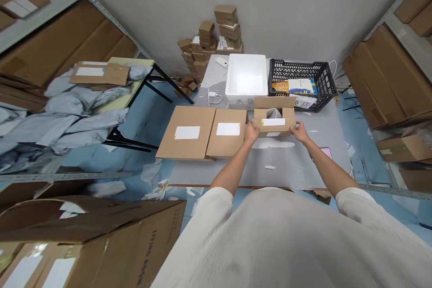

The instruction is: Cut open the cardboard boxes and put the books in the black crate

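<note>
On the grey table (283, 175), an open cardboard box (275, 128) stands with its flaps raised, between the person's two hands. The left hand (251, 132) has its fingers closed on the box's left end, just beside a smaller closed carton (226, 146); the right hand (299, 132) pinches the right end. A white label (273, 122) lies on the side facing the person, and something pale shows inside, too small to identify. A larger closed carton (180, 146) sits left of the smaller one. Behind the box are a white foam bin (231, 99) and, to its right, a black plastic crate (293, 66) holding books (301, 86). A phone (326, 153) lies near the right forearm.
</note>
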Motion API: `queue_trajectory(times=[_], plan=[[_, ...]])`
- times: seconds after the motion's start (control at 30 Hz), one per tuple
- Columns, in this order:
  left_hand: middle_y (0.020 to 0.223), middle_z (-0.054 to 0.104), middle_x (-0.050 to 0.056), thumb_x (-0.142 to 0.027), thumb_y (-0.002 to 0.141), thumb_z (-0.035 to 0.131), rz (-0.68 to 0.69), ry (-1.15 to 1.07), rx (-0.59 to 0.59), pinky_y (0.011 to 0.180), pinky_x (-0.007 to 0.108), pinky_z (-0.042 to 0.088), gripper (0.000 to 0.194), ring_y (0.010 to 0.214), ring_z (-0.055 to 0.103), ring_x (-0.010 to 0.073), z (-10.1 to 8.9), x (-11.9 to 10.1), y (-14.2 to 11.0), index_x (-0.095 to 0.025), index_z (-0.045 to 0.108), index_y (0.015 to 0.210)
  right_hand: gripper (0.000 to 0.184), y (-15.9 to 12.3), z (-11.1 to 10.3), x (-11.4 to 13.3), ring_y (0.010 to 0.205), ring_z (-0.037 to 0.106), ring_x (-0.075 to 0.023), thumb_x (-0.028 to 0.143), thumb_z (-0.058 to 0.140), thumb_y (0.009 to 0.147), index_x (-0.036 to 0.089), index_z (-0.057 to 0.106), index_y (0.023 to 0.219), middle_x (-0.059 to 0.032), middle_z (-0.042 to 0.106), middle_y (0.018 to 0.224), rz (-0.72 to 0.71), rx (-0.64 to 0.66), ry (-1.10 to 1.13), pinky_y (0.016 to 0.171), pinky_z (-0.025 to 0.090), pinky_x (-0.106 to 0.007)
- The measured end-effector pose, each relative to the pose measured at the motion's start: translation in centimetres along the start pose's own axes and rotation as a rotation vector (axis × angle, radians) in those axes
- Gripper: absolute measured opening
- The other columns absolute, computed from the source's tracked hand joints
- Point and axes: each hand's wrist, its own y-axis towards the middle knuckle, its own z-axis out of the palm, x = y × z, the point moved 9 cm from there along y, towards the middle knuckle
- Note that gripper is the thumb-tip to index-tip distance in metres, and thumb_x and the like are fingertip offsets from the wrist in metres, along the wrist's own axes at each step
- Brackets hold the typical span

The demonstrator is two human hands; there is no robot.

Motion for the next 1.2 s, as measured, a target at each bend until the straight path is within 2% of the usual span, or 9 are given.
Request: queue_trajectory(times=[0.1, 0.17, 0.37, 0.47, 0.57, 0.73, 0.9, 1.0, 1.2], plan=[[0.123, 0.075, 0.020, -0.018, 0.088, 0.078, -0.045, 0.086, 0.028, 0.111, 0.048, 0.056, 0.018, 0.121, 0.073, 0.0362, 0.1, 0.1, -0.9, -0.018, 0.074, 0.106, 0.059, -0.5, 0.0, -0.6, 0.083, 0.072, -0.0213, 0.054, 0.080, 0.085, 0.021, 0.066, 0.133, -0.0047, 0.074, 0.097, -0.029, 0.020, 0.011, 0.076, 0.066, -0.035], [0.127, 0.074, 0.021, -0.018, 0.089, 0.078, -0.029, 0.116, 0.038, 0.112, 0.047, 0.055, 0.021, 0.123, 0.073, 0.0358, -0.2, -0.3, -1.7, -0.016, 0.076, 0.109, 0.055, -1.1, -0.1, -1.0, 0.082, 0.072, -0.0211, 0.053, 0.079, 0.085, 0.022, 0.069, 0.129, -0.0061, 0.074, 0.102, -0.035, 0.021, 0.038, 0.075, 0.066, -0.036], [0.118, 0.082, 0.014, -0.022, 0.093, 0.073, 0.073, 0.094, 0.135, 0.103, 0.042, 0.058, 0.029, 0.116, 0.076, 0.0324, -0.8, -2.1, -4.4, -0.020, 0.077, 0.122, 0.069, -4.0, -2.1, -1.5, 0.086, 0.076, -0.0228, 0.052, 0.077, 0.081, 0.024, 0.063, 0.143, -0.0127, 0.074, 0.130, -0.111, -0.144, 0.198, 0.081, 0.068, -0.042], [0.123, 0.083, 0.013, -0.021, 0.092, 0.076, 0.115, 0.032, 0.122, 0.103, 0.044, 0.058, 0.039, 0.116, 0.076, 0.0333, -1.4, -3.9, -5.7, -0.023, 0.074, 0.130, 0.070, -5.6, -3.6, -1.9, 0.085, 0.076, -0.0237, 0.053, 0.075, 0.082, 0.024, 0.061, 0.144, -0.0137, 0.075, 0.131, -0.148, -0.212, 0.213, 0.085, 0.067, -0.045], [0.129, 0.082, 0.012, -0.018, 0.094, 0.074, 0.162, -0.064, 0.087, 0.104, 0.044, 0.059, 0.054, 0.117, 0.077, 0.0304, -1.7, -6.2, -7.0, -0.023, 0.063, 0.147, 0.068, -6.9, -5.4, -2.3, 0.082, 0.075, -0.0231, 0.054, 0.074, 0.082, 0.026, 0.061, 0.143, -0.0121, 0.076, 0.130, -0.171, -0.276, 0.234, 0.085, 0.067, -0.046], [0.131, 0.081, 0.011, -0.014, 0.099, 0.066, 0.249, -0.127, 0.070, 0.105, 0.041, 0.059, 0.051, 0.118, 0.078, 0.0272, -0.7, -10.2, -8.6, -0.025, 0.057, 0.148, 0.066, -9.0, -8.8, -3.0, 0.080, 0.073, -0.0219, 0.053, 0.073, 0.081, 0.023, 0.062, 0.139, -0.0122, 0.076, 0.130, -0.202, -0.395, 0.268, 0.085, 0.066, -0.045], [0.132, 0.081, 0.009, -0.014, 0.100, 0.063, 0.300, -0.087, 0.120, 0.108, 0.040, 0.057, 0.048, 0.122, 0.076, 0.0270, 3.6, -13.8, -10.1, -0.025, 0.060, 0.147, 0.068, -11.3, -14.2, -4.6, 0.090, 0.074, -0.0246, 0.050, 0.074, 0.082, 0.020, 0.063, 0.142, -0.0151, 0.075, 0.135, -0.206, -0.494, 0.242, 0.089, 0.065, -0.044], [0.133, 0.081, 0.010, -0.015, 0.100, 0.063, 0.333, -0.040, 0.188, 0.107, 0.039, 0.057, 0.047, 0.122, 0.076, 0.0280, 7.7, -16.2, -11.3, -0.023, 0.066, 0.146, 0.067, -13.0, -18.6, -6.4, 0.099, 0.075, -0.0283, 0.050, 0.074, 0.083, 0.017, 0.067, 0.141, -0.0176, 0.075, 0.138, -0.189, -0.567, 0.190, 0.096, 0.064, -0.046], [0.131, 0.082, 0.010, -0.016, 0.100, 0.064, 0.412, 0.030, 0.325, 0.108, 0.039, 0.057, 0.045, 0.122, 0.076, 0.0288, 17.0, -21.4, -14.8, -0.023, 0.072, 0.144, 0.065, -16.8, -27.1, -12.7, 0.094, 0.075, -0.0302, 0.049, 0.074, 0.082, 0.015, 0.073, 0.138, -0.0179, 0.080, 0.132, -0.095, -0.714, 0.130, 0.099, 0.063, -0.051]])
